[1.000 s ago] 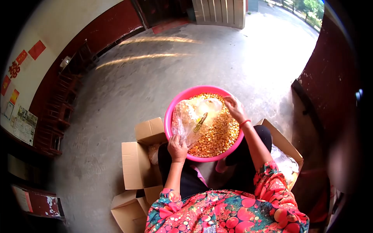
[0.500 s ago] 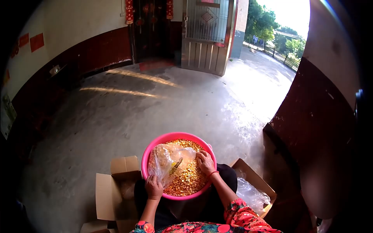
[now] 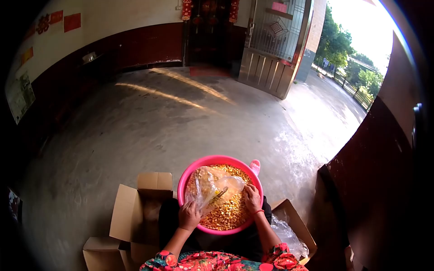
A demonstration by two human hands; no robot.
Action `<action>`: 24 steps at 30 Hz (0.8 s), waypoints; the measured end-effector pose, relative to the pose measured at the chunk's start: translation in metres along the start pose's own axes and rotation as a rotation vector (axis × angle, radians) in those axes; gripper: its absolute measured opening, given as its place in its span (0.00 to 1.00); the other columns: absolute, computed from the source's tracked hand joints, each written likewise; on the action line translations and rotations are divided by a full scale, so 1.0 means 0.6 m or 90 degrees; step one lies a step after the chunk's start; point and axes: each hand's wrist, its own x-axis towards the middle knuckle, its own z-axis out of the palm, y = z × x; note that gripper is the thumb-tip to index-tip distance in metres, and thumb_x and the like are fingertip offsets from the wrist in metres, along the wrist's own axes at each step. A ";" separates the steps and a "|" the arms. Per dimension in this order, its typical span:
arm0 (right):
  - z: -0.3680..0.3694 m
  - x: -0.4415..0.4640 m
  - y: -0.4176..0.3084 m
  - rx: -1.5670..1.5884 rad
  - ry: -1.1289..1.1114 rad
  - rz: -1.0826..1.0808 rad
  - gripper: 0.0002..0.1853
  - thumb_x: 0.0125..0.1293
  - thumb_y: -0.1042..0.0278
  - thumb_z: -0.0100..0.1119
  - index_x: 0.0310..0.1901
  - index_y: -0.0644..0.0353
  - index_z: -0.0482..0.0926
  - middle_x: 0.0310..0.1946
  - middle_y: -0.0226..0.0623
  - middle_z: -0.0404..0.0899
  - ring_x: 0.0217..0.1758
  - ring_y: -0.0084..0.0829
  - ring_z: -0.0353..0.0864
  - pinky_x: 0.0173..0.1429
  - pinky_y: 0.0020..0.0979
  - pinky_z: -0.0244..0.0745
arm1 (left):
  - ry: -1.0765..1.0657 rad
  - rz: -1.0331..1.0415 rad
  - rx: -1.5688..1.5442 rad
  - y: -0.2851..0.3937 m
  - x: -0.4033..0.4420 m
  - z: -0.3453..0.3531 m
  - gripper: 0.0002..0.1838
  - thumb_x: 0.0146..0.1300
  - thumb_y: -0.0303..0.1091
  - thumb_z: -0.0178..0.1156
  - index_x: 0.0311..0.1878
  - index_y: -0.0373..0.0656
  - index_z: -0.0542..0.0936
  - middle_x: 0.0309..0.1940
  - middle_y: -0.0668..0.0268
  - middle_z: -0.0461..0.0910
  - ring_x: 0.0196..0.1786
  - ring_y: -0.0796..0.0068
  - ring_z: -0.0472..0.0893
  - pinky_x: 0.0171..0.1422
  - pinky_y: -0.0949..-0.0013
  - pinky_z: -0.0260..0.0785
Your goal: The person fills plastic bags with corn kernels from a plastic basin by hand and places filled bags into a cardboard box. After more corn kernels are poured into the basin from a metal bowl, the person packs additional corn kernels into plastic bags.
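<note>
A pink basin (image 3: 181, 189) full of yellow corn kernels (image 3: 230, 210) rests on my lap. On the kernels lies a clear plastic bag (image 3: 205, 180) with a dark printed strip, its film spread over the left and middle of the basin. My left hand (image 3: 190, 216) is closed on the bag's near left edge, at the basin's rim. At the right side my right hand (image 3: 252, 198), a red band on its wrist, has its fingers closed at the bag's right edge, just over the kernels. Its fingertips are partly hidden.
Open cardboard boxes (image 3: 124, 212) stand to my left. A box (image 3: 300, 221) to my right holds clear plastic bags (image 3: 287, 237). A pink slipper (image 3: 255, 166) shows beyond the basin. Farther off are a metal door (image 3: 275, 49) and a concrete floor (image 3: 181, 131).
The camera view has shifted, so the basin and hands appear farther right. The pink slipper has come into view. Both hands stay at the bag's edges.
</note>
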 end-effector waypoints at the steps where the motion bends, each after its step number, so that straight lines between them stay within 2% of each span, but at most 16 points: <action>1: 0.001 0.001 -0.003 0.006 0.009 0.007 0.11 0.60 0.72 0.54 0.44 0.59 0.77 0.48 0.42 0.75 0.53 0.44 0.72 0.58 0.39 0.67 | 0.005 -0.007 0.003 -0.005 0.003 0.004 0.09 0.47 0.27 0.53 0.34 0.36 0.73 0.31 0.51 0.76 0.37 0.49 0.75 0.46 0.56 0.69; 2: 0.000 0.003 -0.004 -0.003 0.015 0.003 0.10 0.60 0.73 0.55 0.43 0.60 0.77 0.47 0.42 0.75 0.53 0.44 0.72 0.57 0.39 0.68 | -0.001 0.031 0.015 -0.010 0.012 0.010 0.10 0.47 0.27 0.53 0.35 0.36 0.73 0.31 0.51 0.76 0.37 0.49 0.75 0.46 0.55 0.69; 4: 0.002 0.005 -0.003 0.007 0.027 -0.002 0.08 0.60 0.73 0.55 0.42 0.60 0.77 0.45 0.43 0.75 0.51 0.44 0.73 0.55 0.39 0.69 | 0.027 -0.024 -0.026 -0.011 -0.007 0.012 0.15 0.47 0.26 0.52 0.41 0.34 0.72 0.33 0.50 0.76 0.38 0.48 0.76 0.46 0.54 0.69; 6: 0.000 0.007 -0.005 -0.002 0.038 -0.014 0.07 0.60 0.74 0.55 0.40 0.60 0.78 0.43 0.43 0.76 0.49 0.44 0.74 0.53 0.38 0.69 | 0.013 0.043 0.016 -0.072 -0.018 0.069 0.19 0.48 0.26 0.53 0.47 0.36 0.70 0.36 0.49 0.77 0.40 0.48 0.76 0.46 0.54 0.70; 7: -0.001 0.008 -0.005 -0.018 0.043 -0.026 0.06 0.60 0.74 0.55 0.39 0.61 0.77 0.42 0.43 0.76 0.47 0.44 0.74 0.51 0.38 0.69 | 0.033 0.030 0.001 -0.084 -0.030 0.088 0.20 0.49 0.27 0.54 0.48 0.37 0.70 0.36 0.49 0.77 0.40 0.48 0.76 0.45 0.55 0.70; 8: -0.001 0.007 -0.008 -0.005 0.041 0.006 0.06 0.59 0.74 0.55 0.38 0.58 0.78 0.42 0.41 0.76 0.47 0.44 0.73 0.52 0.39 0.69 | 0.053 0.018 -0.014 -0.074 -0.029 0.085 0.21 0.49 0.28 0.55 0.49 0.37 0.69 0.37 0.49 0.77 0.40 0.47 0.76 0.44 0.55 0.70; 10: 0.006 0.007 0.007 -0.026 0.031 -0.008 0.06 0.58 0.75 0.56 0.38 0.59 0.77 0.41 0.42 0.75 0.47 0.44 0.73 0.49 0.39 0.69 | 0.113 -0.021 -0.088 -0.040 -0.007 0.057 0.24 0.49 0.31 0.60 0.52 0.38 0.69 0.37 0.50 0.77 0.39 0.48 0.77 0.43 0.57 0.71; 13: 0.004 0.010 0.004 -0.031 0.049 -0.041 0.06 0.58 0.75 0.55 0.38 0.62 0.76 0.39 0.43 0.75 0.42 0.45 0.74 0.46 0.40 0.70 | 0.057 -0.186 -0.268 0.007 0.036 -0.004 0.28 0.47 0.33 0.67 0.52 0.38 0.70 0.37 0.52 0.77 0.39 0.53 0.79 0.42 0.61 0.71; 15: 0.003 0.012 0.002 -0.030 0.036 -0.043 0.06 0.58 0.76 0.55 0.38 0.62 0.75 0.38 0.43 0.75 0.42 0.46 0.74 0.46 0.40 0.70 | 0.177 -0.217 -0.463 -0.006 0.031 0.026 0.17 0.56 0.28 0.62 0.48 0.34 0.74 0.33 0.60 0.79 0.31 0.72 0.78 0.35 0.72 0.71; 17: -0.003 0.008 -0.010 -0.028 0.023 -0.037 0.06 0.58 0.76 0.54 0.38 0.63 0.75 0.37 0.44 0.75 0.41 0.46 0.74 0.45 0.40 0.70 | 0.073 -0.439 -0.617 -0.010 0.037 0.005 0.11 0.60 0.27 0.58 0.47 0.36 0.75 0.30 0.67 0.79 0.28 0.81 0.77 0.32 0.78 0.69; 18: -0.007 0.011 -0.019 -0.029 0.013 -0.043 0.07 0.58 0.76 0.54 0.39 0.63 0.76 0.37 0.45 0.75 0.41 0.47 0.75 0.45 0.40 0.70 | 0.128 -0.525 -0.837 -0.006 0.045 -0.007 0.08 0.62 0.26 0.56 0.44 0.39 0.76 0.27 0.70 0.78 0.26 0.83 0.76 0.30 0.79 0.68; 21: -0.002 0.015 -0.009 -0.011 -0.023 -0.029 0.09 0.56 0.79 0.53 0.40 0.63 0.76 0.36 0.46 0.75 0.40 0.47 0.76 0.42 0.39 0.71 | 0.190 -0.540 -0.831 -0.023 0.057 -0.013 0.08 0.62 0.26 0.54 0.44 0.41 0.76 0.28 0.72 0.77 0.26 0.85 0.73 0.28 0.81 0.63; 23: 0.002 0.021 -0.011 0.064 -0.059 0.019 0.12 0.55 0.82 0.54 0.42 0.65 0.77 0.35 0.39 0.78 0.38 0.34 0.79 0.42 0.30 0.73 | 0.196 -0.564 -0.816 -0.025 0.073 -0.031 0.11 0.61 0.27 0.54 0.47 0.42 0.76 0.29 0.73 0.76 0.30 0.87 0.72 0.34 0.81 0.63; 24: 0.000 0.026 -0.022 0.038 -0.061 0.014 0.14 0.53 0.84 0.54 0.42 0.65 0.78 0.33 0.36 0.79 0.37 0.28 0.79 0.42 0.27 0.72 | 0.210 -0.529 -0.803 -0.025 0.080 -0.036 0.12 0.61 0.28 0.55 0.48 0.42 0.76 0.32 0.72 0.77 0.33 0.85 0.72 0.38 0.79 0.65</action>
